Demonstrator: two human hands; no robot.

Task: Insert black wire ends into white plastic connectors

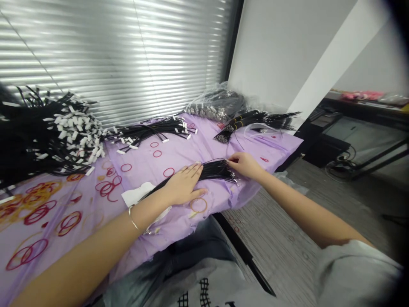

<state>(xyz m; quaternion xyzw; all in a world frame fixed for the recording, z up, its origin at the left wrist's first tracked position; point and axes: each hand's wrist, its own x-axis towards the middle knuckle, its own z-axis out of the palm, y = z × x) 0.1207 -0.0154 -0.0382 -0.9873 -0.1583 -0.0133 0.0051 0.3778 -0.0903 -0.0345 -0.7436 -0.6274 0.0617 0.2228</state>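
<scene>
A bundle of thin black cords [217, 169] lies on the purple sheet in front of me, with small shiny tips at its right end. My left hand [182, 184] rests flat across the bundle, fingers stretched out, pressing on it from above. At the right end, my right hand [242, 165] is closed in a pinch on a thin black cord that bows up from the bundle. Its fingertips are partly hidden. A piece of white paper [136, 194] is partly under the bundle's left part.
A big heap of black cords with white tags [76, 132] stands at left, with a smaller tagged bunch [150, 132] beside it. Banded black bundles [238, 123] and a plastic bag [217, 104] lie at the back. Red and yellow rubber bands [41, 196] are scattered on the purple sheet [143, 160].
</scene>
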